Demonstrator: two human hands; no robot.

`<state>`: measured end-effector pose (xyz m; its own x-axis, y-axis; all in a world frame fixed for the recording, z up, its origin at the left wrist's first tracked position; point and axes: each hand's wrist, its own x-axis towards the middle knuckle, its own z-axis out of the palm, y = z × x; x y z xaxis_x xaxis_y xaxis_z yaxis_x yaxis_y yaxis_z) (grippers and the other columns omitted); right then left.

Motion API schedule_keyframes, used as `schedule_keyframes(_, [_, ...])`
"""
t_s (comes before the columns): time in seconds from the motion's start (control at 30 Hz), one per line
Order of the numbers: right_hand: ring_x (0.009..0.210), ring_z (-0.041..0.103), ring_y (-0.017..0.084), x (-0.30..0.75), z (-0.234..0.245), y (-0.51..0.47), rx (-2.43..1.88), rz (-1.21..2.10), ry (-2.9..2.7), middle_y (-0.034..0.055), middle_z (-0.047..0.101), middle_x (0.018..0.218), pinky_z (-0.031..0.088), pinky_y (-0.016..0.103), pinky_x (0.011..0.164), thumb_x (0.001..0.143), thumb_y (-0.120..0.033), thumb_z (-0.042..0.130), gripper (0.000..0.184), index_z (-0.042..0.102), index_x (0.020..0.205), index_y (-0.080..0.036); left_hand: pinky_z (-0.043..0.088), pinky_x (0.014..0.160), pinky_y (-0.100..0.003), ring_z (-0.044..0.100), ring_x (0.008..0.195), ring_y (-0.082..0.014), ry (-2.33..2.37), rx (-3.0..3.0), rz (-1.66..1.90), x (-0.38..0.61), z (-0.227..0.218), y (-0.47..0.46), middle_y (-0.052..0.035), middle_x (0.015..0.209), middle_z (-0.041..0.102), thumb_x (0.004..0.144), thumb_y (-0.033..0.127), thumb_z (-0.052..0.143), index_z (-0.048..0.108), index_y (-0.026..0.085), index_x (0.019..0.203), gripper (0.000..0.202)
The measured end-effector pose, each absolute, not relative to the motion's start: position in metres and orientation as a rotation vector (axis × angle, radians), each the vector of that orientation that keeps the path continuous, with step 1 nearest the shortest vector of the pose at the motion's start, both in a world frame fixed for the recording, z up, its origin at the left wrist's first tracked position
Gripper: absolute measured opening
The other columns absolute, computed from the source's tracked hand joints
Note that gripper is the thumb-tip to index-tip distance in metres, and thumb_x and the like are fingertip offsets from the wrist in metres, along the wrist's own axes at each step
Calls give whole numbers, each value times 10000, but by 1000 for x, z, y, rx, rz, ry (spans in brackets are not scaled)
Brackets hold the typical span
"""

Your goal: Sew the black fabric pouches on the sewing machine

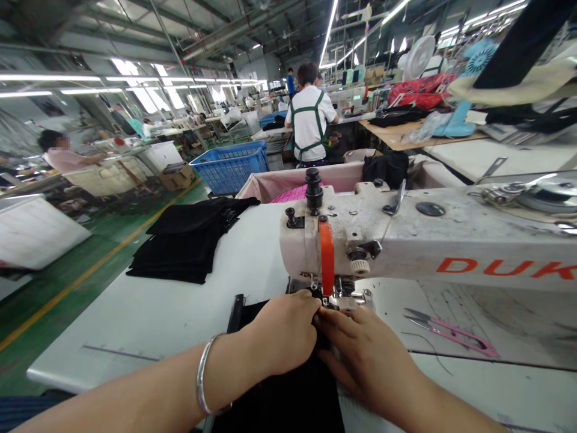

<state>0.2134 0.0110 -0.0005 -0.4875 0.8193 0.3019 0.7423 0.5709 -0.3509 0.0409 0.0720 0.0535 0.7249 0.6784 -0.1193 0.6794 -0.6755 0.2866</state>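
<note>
A piece of black fabric [288,403] lies on the white sewing table [148,313] under the head of a white sewing machine [406,240]. My left hand [282,334], with a silver bangle on the wrist, has its fingers curled and pressed on the fabric's top edge just in front of the needle area [333,294]. My right hand [360,355] lies beside it, fingers pinched on the same edge at the presser foot. The fingertips of both hands meet there, and the fabric edge between them is mostly hidden.
A stack of black fabric pieces [189,240] sits at the table's back left. Pink thread snips [451,331] lie to the right of the machine. A blue crate [232,165], other work tables and several people at work stand beyond; one in a white shirt [311,114] faces away.
</note>
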Motion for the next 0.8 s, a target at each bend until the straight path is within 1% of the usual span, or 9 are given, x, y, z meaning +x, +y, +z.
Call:
schedule_keyframes(0.13, [1043, 560, 270, 213, -3, 13, -1228, 223, -2371, 78, 648, 1138, 508, 463, 896, 867, -229, 611, 274, 641, 1137, -192, 540, 835, -363, 656, 901, -245, 1091, 2582, 73, 42, 58, 74, -92, 952, 685, 819, 105, 489, 634, 150, 915, 179])
schedule_keyframes(0.23, [1048, 561, 240, 213, -1, 12, -1156, 276, -2391, 57, 654, 1093, 490, 438, 924, 887, -194, 557, 182, 663, 1034, -214, 448, 1037, -444, 571, 1162, -272, 1054, 2570, 191, 34, 59, 60, -118, 1191, 636, 909, 185, 481, 649, 155, 1072, 236])
schedule_keyframes(0.3, [1129, 540, 235, 213, 0, 7, -1136, 329, -2400, 44, 655, 1115, 454, 426, 992, 859, -179, 568, 172, 667, 996, -216, 365, 1121, -481, 416, 1352, -285, 999, 2555, 198, 24, 52, 46, -139, 1417, 498, 967, 277, 460, 524, 150, 1330, 390])
schedule_keyframes(0.37, [1215, 504, 247, 212, -2, -3, -1137, 322, -2419, 43, 661, 1147, 408, 430, 1058, 820, -226, 624, 166, 677, 977, -216, 309, 1155, -501, 248, 1451, -287, 927, 2557, 130, 11, 42, 38, -149, 1547, 326, 979, 400, 470, 277, 143, 1502, 613])
schedule_keyframes(0.5, [1215, 528, 267, 200, -25, -32, -997, 48, -2467, 26, 704, 1069, 362, 492, 1105, 853, -348, 645, 177, 692, 995, -254, 164, 1192, -532, 99, 1484, -288, 751, 2621, 6, -6, 33, 49, -112, 1600, 176, 928, 586, 484, 142, 212, 1542, 796])
schedule_keyframes(0.6, [1143, 587, 222, 185, -51, -56, -934, -185, -2359, -3, 706, 1097, 405, 449, 1085, 914, -251, 575, 207, 661, 1099, -286, 128, 1190, -543, 89, 1481, -289, 682, 2635, -103, -9, 45, 58, -108, 1602, 145, 933, 601, 455, 149, 233, 1540, 773])
schedule_keyframes(0.67, [1095, 622, 195, 178, -65, -71, -947, -208, -2285, -4, 713, 1097, 446, 384, 1060, 928, -212, 537, 261, 644, 1155, -285, 155, 1179, -564, 114, 1471, -325, 657, 2639, -171, -8, 53, 47, -142, 1596, 128, 868, 653, 524, 142, 209, 1542, 893])
schedule_keyframes(0.73, [1027, 660, 177, 176, -72, -85, -1032, -82, -2272, -17, 728, 1064, 493, 325, 1009, 925, -197, 517, 328, 624, 1213, -310, 202, 1171, -566, 168, 1458, -349, 607, 2695, -195, -9, 50, 22, -165, 1585, 159, 823, 599, 620, 158, 186, 1541, 948])
schedule_keyframes(0.8, [931, 696, 182, 181, -75, -98, -1152, 96, -2288, -44, 742, 1001, 551, 312, 913, 909, -184, 505, 390, 619, 1225, -383, 252, 1173, -527, 226, 1449, -320, 581, 2827, -151, -13, 33, -6, -152, 1565, 248, 890, 320, 593, 201, 179, 1533, 767])
